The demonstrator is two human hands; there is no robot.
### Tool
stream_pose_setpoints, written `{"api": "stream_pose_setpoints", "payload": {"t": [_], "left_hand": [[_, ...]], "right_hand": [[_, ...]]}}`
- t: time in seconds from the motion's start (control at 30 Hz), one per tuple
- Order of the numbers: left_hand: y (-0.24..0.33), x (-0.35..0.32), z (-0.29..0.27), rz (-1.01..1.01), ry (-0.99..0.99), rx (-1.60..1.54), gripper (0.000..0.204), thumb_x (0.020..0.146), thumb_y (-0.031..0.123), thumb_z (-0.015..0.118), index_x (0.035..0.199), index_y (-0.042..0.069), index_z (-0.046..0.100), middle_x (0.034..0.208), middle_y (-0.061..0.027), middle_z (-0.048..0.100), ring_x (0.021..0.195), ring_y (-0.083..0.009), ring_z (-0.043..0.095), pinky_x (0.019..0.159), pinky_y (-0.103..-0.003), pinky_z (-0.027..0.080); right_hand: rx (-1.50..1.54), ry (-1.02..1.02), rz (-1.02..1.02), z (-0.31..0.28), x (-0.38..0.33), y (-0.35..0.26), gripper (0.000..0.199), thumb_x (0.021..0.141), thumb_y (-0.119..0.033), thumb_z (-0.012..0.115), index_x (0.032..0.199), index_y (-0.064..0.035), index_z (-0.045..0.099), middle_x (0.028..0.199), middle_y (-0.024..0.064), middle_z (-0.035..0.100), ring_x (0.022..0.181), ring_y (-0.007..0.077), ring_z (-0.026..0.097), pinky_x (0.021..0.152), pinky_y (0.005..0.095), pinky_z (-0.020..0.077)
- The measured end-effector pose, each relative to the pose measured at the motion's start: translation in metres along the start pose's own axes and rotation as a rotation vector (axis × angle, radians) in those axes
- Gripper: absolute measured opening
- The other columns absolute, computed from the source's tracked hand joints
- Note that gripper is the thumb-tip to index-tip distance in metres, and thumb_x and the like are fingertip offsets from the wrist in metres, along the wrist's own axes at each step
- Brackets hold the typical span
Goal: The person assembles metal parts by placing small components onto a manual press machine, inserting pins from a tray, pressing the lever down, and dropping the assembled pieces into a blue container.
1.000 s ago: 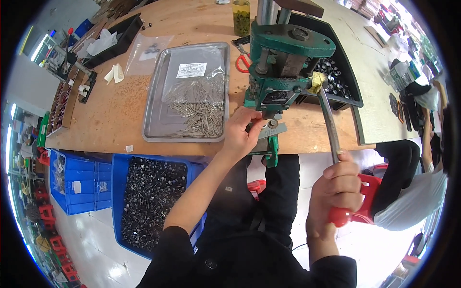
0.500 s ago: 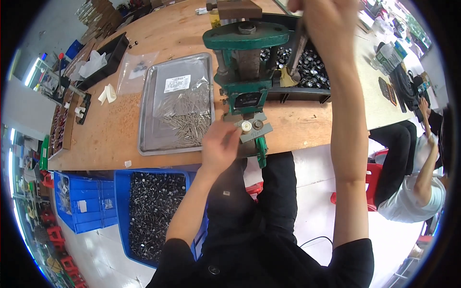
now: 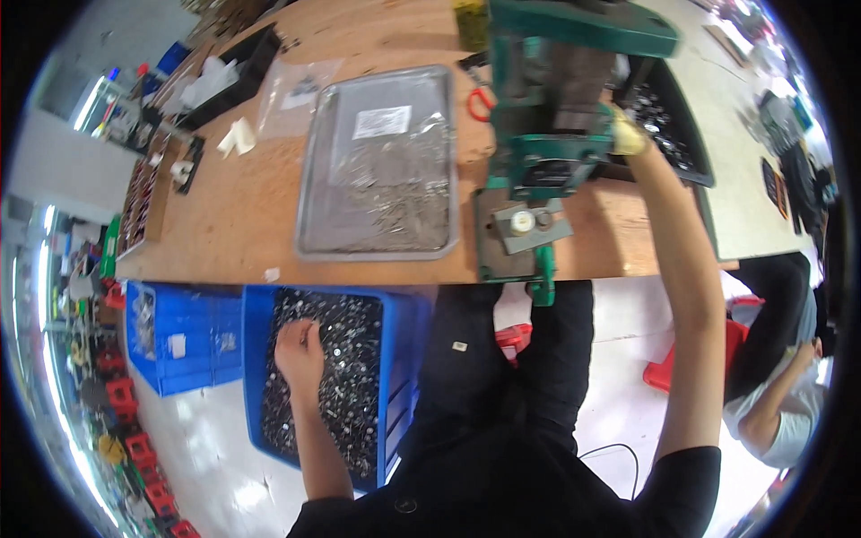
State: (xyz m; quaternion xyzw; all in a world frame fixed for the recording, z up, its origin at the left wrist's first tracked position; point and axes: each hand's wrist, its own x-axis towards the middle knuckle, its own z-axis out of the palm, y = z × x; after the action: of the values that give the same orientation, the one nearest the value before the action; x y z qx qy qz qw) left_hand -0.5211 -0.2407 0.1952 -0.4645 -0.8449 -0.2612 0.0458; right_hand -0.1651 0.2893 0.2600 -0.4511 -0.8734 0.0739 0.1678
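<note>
My left hand (image 3: 300, 350) is over a blue bin (image 3: 392, 386) heaped with small dark-headed metal pins (image 3: 341, 359). Its fingers are curled in; whatever they may hold is hidden. My right forearm (image 3: 686, 260) reaches up to the green hand press (image 3: 547, 148), where the press and a yellow wrapping (image 3: 628, 134) hide most of the right hand and its fingers. At the press base, a grey fixture plate (image 3: 531, 235) carries a round white piece (image 3: 521, 221) and a darker round seat (image 3: 543, 218) beside it.
Left of the press lies a metal tray (image 3: 309, 215) with a labelled plastic bag and loose thin pins. A black tray (image 3: 704, 170) of dark round parts stands behind the press. Red-handled scissors (image 3: 481, 105) lie nearby. Another person (image 3: 776, 412) sits at the right.
My left hand has moved from the fixture down to the blue bin. My right hand has come down from high up to behind the press. The view has shifted.
</note>
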Motion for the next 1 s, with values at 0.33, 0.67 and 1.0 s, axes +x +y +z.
{"api": "stream_pose_setpoints", "payload": {"t": [0.33,0.67,1.0], "left_hand": [[0.101,0.155,0.069,0.392,-0.072,-0.246,0.013,0.087,0.002,0.07,0.099,0.003,0.072,0.095,-0.0139,0.069,0.091,-0.0355,0.067,0.079,-0.043,0.054],[0.109,0.185,0.058,0.446,-0.45,-0.079,0.008,0.089,0.003,0.067,0.096,0.004,0.066,0.098,-0.014,0.068,0.098,-0.0359,0.065,0.085,-0.046,0.052],[0.141,0.179,0.066,0.114,-0.293,-0.681,0.016,0.094,0.001,0.069,0.109,-0.001,0.071,0.085,-0.0008,0.069,0.076,-0.0057,0.059,0.07,-0.022,0.05]], "right_hand": [[0.244,0.264,0.106,0.018,-0.01,0.097,0.028,0.093,-0.029,0.069,0.089,-0.001,0.07,0.079,0.0124,0.071,0.072,0.0196,0.068,0.067,0.0384,0.053],[0.832,-0.121,0.04,-0.033,-0.152,-0.081,0.011,0.085,-0.004,0.081,0.093,-0.0011,0.074,0.08,0.0005,0.07,0.066,0.007,0.06,0.062,0.0234,0.0488],[0.832,-0.308,0.125,-0.024,-0.155,-0.115,0.026,0.078,-0.006,0.084,0.102,0.0026,0.078,0.072,0.0033,0.066,0.064,0.0088,0.058,0.059,0.0288,0.0489]]}}
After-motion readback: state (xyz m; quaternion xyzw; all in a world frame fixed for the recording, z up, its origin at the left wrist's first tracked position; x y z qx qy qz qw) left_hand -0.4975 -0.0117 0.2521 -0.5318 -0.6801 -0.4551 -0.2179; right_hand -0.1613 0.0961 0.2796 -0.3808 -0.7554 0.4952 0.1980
